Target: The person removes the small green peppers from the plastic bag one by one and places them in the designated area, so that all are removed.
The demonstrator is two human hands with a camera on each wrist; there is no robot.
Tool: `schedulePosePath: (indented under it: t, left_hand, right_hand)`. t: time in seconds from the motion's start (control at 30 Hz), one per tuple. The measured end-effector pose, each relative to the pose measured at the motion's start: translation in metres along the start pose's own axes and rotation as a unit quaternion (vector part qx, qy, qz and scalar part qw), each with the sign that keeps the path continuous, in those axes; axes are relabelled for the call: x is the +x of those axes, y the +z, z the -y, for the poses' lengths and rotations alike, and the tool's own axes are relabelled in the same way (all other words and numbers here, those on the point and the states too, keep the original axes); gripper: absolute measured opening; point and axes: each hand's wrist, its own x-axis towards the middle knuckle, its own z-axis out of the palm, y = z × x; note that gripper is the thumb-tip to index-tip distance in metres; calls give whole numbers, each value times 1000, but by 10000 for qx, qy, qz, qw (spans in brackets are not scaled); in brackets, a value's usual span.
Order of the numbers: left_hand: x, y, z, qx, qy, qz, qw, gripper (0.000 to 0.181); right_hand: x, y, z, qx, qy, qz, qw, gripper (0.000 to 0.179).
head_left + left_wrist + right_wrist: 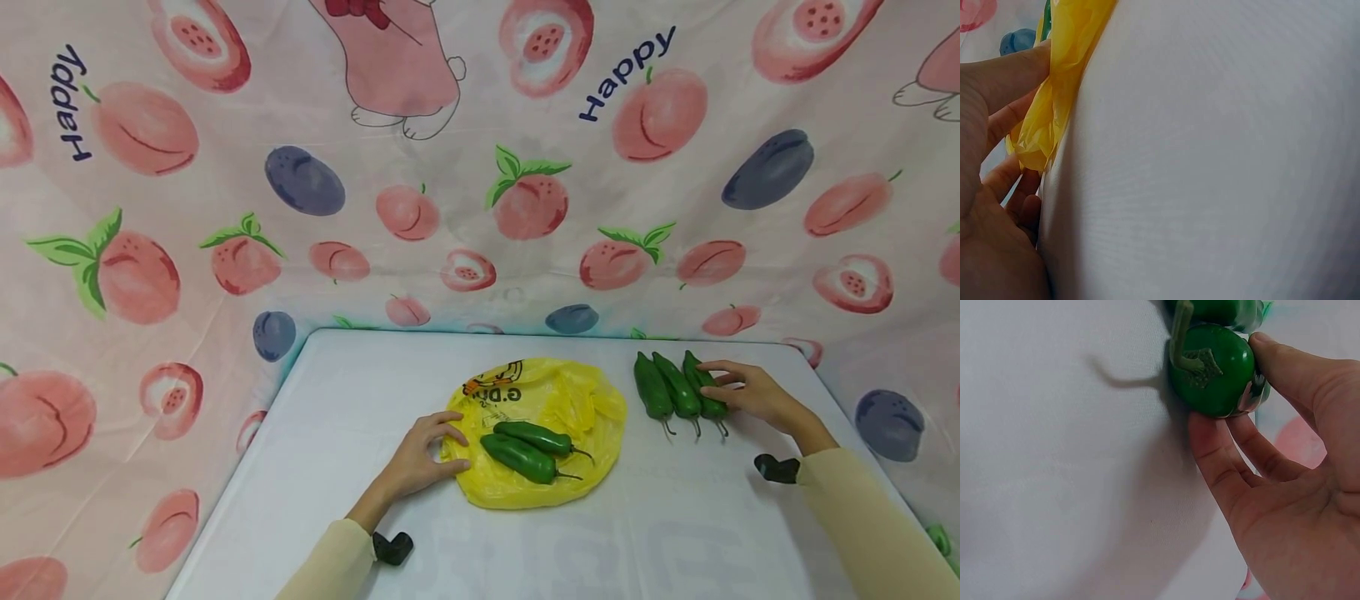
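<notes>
A yellow plastic bag [581, 404] with dark print lies flat on the white table. Two green peppers, a nearer one [519, 459] and a farther one [532, 435], rest on it, stems pointing right. My left hand [423, 454] touches the bag's left edge, thumb and fingers spread apart over the yellow plastic [1066, 69]. To the right, three more green peppers lie side by side: the left one [652, 387], the middle one [677, 387] and the rightmost [697, 379]. Around that rightmost pepper [1225, 362] my right hand [757, 396] curls its thumb and fingers.
The white tabletop [360, 392] ends at a back edge against a peach-printed cloth [450, 167]. Small black pieces sit at both wrists, one by the left cuff [393, 548] and one by the right [777, 468]. Something green [941, 538] shows at the far right edge.
</notes>
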Motion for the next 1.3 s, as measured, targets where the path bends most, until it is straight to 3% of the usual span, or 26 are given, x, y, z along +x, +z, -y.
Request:
schedulePosePath:
  t: [0.63,1.1,1.3]
  left_hand:
    - [0,-1,0,26,-6,6,10000,22]
    - [0,0,1,-17,63,20,10000,23]
    - [0,0,1,6,75,-24,10000,23]
  right_hand:
    - [-1,-2,3,-139,-71,65,9999,65]
    - [0,-10,5,-190,-154,499,9985,68]
    - [0,-15,9,-500,-79,629,9967,78]
